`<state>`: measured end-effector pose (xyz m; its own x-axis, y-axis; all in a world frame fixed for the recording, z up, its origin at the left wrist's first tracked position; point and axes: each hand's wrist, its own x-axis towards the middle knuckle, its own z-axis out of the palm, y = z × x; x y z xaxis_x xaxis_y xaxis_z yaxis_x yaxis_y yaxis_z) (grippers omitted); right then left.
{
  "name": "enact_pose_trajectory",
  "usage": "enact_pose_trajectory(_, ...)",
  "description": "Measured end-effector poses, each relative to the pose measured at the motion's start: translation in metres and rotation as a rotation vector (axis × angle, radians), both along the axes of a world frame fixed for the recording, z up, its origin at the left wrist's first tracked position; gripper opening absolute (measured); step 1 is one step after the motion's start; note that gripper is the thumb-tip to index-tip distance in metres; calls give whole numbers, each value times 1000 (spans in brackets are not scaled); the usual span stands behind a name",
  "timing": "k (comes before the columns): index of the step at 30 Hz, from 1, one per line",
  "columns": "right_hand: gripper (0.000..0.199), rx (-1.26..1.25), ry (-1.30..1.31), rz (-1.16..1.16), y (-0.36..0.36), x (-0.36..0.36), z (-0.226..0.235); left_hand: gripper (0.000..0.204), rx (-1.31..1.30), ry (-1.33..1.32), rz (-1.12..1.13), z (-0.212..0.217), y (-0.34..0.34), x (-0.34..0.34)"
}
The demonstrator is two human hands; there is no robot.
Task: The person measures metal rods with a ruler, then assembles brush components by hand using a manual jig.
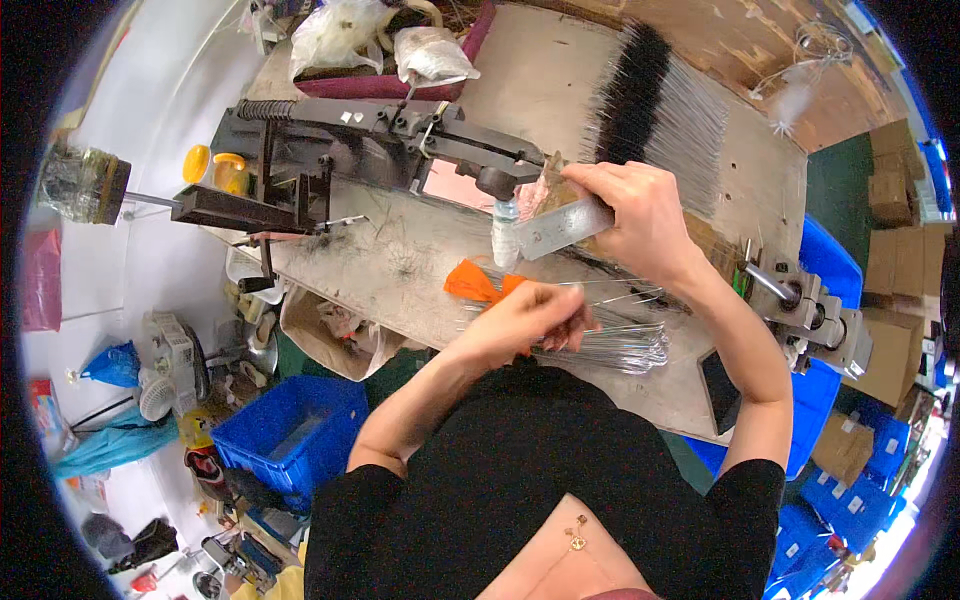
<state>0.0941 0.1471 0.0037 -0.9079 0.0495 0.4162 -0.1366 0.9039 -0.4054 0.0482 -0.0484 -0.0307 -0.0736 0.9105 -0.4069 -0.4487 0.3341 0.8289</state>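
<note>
My right hand (645, 215) is closed in front of the bench machine's head (500, 182), its fingertips pinched beside a brownish scrap. Whatever they pinch is too small to make out. A flat grey metal plate (565, 230) with a hole runs up against the underside of this hand. Lower and to the left, my left hand (535, 318) has curled fingers over a bundle of thin metal wires (620, 348); what it holds is hidden. Orange cloth (470, 281) lies beside its wrist. A whitish wrapped post (505, 235) stands below the machine head.
Many black-bristled wire brushes (640, 90) lie in a row at the back right. White plastic bags (345, 40) sit in a maroon tray at the back. A metal clamp fixture (800, 300) is at the right edge. Blue crates (290, 435) stand below on the left.
</note>
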Motion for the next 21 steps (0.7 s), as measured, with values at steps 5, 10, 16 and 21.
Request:
enact_pose_trajectory(5,38,-64,-40,-12,4,-3,1,63,148,-804,436,-56,-26,-69)
enact_pose_trajectory(10,32,-315,-138,-27,3,-9,7,48,159,-489,388,16,1,-62)
enact_pose_trajectory(16,34,-249,-159,-29,3,-10,8,18,148,-146,258,-37,26,-63)
enact_pose_trajectory(21,34,-55,-87,20,-9,-1,15,35,153,303,226,-28,13,-74)
